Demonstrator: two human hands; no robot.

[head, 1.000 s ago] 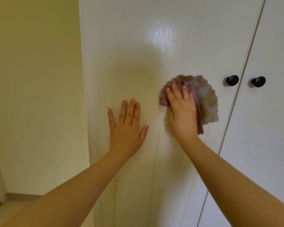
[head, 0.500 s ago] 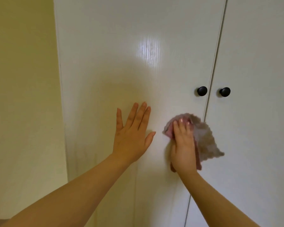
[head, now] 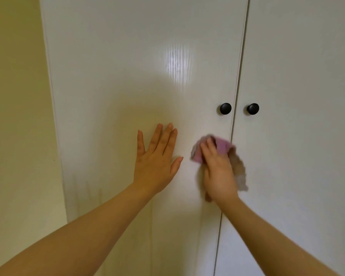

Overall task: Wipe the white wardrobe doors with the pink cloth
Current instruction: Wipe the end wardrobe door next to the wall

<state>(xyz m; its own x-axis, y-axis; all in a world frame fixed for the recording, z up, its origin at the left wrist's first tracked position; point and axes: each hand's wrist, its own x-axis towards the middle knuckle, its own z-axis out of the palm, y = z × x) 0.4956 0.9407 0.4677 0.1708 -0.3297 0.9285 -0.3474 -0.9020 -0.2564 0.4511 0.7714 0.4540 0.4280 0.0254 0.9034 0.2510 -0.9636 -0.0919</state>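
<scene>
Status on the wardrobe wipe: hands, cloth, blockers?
Left hand flat on left door. Right hand presses pink cloth over the door seam, below the left knob. Nothing in the way.

The left wardrobe door (head: 118, 86) gives a wide, flat run above the left hand (head: 155, 162) and out to its edge by the wall (head: 14, 116). That flat hand lies on the door just left of the pink cloth (head: 221, 146), which the right hand (head: 219, 172) presses there, so it blocks a sideways pass. Close above the cloth, the left knob (head: 225, 108) and the right knob (head: 253, 108) jut out either side of the door gap, while the right wardrobe door (head: 307, 156) beyond them is smooth.
</scene>
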